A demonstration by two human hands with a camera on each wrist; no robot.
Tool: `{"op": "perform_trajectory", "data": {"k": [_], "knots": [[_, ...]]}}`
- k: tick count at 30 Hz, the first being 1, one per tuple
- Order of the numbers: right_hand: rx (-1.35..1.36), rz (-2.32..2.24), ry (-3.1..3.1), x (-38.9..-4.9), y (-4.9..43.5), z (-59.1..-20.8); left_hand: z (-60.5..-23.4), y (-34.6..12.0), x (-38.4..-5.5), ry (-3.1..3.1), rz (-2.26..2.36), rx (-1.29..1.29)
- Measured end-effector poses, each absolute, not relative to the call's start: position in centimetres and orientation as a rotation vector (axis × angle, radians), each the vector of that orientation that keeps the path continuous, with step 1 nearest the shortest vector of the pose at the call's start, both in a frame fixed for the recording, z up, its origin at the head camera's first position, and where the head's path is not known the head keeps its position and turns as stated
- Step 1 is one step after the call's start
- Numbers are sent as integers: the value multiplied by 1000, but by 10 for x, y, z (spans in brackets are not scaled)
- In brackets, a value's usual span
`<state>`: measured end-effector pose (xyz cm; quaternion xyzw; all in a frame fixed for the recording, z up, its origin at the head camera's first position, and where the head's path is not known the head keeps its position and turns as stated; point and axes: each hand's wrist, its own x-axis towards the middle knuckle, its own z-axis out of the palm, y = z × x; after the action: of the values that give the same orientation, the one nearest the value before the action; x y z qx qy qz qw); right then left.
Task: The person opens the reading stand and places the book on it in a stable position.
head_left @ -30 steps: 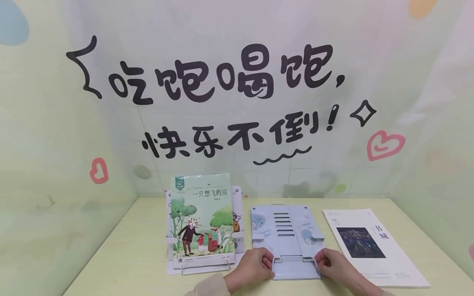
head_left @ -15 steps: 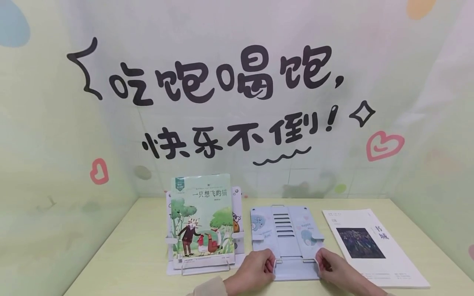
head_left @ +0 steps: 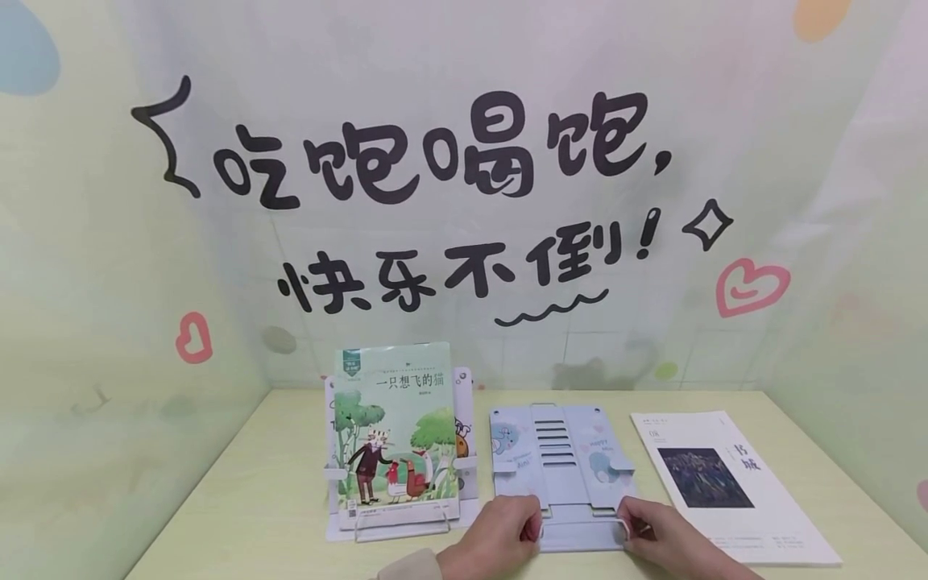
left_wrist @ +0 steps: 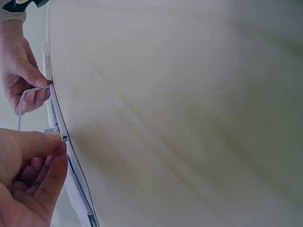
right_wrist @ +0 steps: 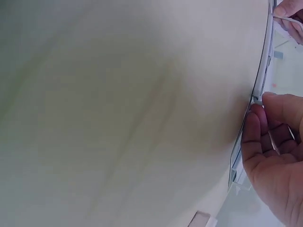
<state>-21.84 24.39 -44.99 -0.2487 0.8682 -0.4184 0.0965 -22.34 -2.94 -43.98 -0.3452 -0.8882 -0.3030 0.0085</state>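
Head view. Left hand (head_left: 500,533) and right hand (head_left: 656,529), one at each side of the near end of the blue book stand (head_left: 569,483) — thumbs and bent fingers pinching the two sides of its wire bracket (head_left: 580,520). Left of the grip: picture book (head_left: 395,435), propped on a second stand (head_left: 464,387). Right of the grip: magazine (head_left: 735,483), flat on the table (head_left: 239,499).

Left wrist view. Wire curving from one pinch towards the other, out from the stand's edge. Handling, as judged: turn or seat both sides together, evenly and gently, lest the thin wire bend or slip out at one end.

Right wrist view. Right thumb and fingertips closed at the stand's edge; left hand beyond, cut off by the frame. Obscured: wire ends, under the fingertips — whether seated, cannot tell. Stand shown edge-on only; broad pale surface blurred.
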Motion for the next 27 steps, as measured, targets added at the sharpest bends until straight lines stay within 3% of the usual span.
{"op": "perform_trajectory", "data": {"k": [7, 12, 16, 21, 27], "knots": [[-707, -1254, 2560, -217, 246, -450, -441, -28, -224, -2780, -964, -1089], [-829, -1323, 2435, -221, 258, -449, -442, -34, -227, -2819, -1445, -1060], [-730, -1407, 2474, -227, 270, -439, -435, -34, -233, -2671, -1725, -805], [-383, -1535, 2635, -241, 275, -423, -422, -23, -252, -2486, -1753, -423], [-194, -1556, 2796, -267, 268, -420, -409, -4, -274, -2422, -1800, -33]]}}
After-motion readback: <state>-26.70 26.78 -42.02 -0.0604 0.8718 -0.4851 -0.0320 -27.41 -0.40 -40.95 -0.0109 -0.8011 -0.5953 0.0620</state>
